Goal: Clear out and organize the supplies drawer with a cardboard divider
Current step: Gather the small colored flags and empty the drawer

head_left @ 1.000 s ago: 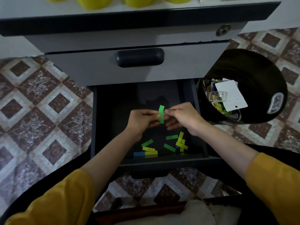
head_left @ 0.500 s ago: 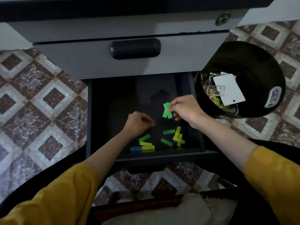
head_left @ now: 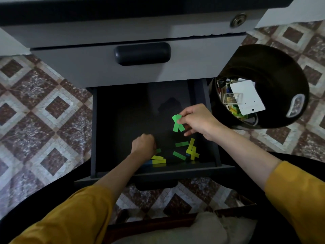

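1. Right grip [head_left: 197, 120]: thumb and fingertips pinched on two green strips [head_left: 178, 123], held above the floor of the open drawer [head_left: 94, 131]. Strips fanned in a narrow V, long axes running roughly away-and-towards, free ends pointing to the drawer front.
2. Left grip [head_left: 143, 145]: curled, knuckles up, low near the drawer front. Fingertips hidden, so impossible to tell whether pinching anything. One short green end [head_left: 158, 150] showing just beside the knuckles, on the right.
3. Loose strips all in the front right part of the drawer floor, to the right of the left grip and below the right grip:
   - yellow pair [head_left: 159, 159] touching a blue strip [head_left: 147, 162], just in front of the left grip, lying across the drawer;
   - two dark green strips [head_left: 182, 144], near the middle, apart from each other, each lying slantwise;
   - yellow cluster [head_left: 192, 151], crossed over one another, beneath the right wrist.
4. Judged nearest: left grip for the green end and the yellow pair; right grip, already loaded, for the yellow cluster.
5. Black bin [head_left: 263, 67] just beyond the drawer's right wall, holding a white card [head_left: 247, 97] and mixed supplies. Probably the drop point for the pinched strips: a short move rightward, only the drawer wall between.
6. Closed upper drawer with dark handle [head_left: 142, 53] overhanging the back of the open one. No cardboard divider in view.
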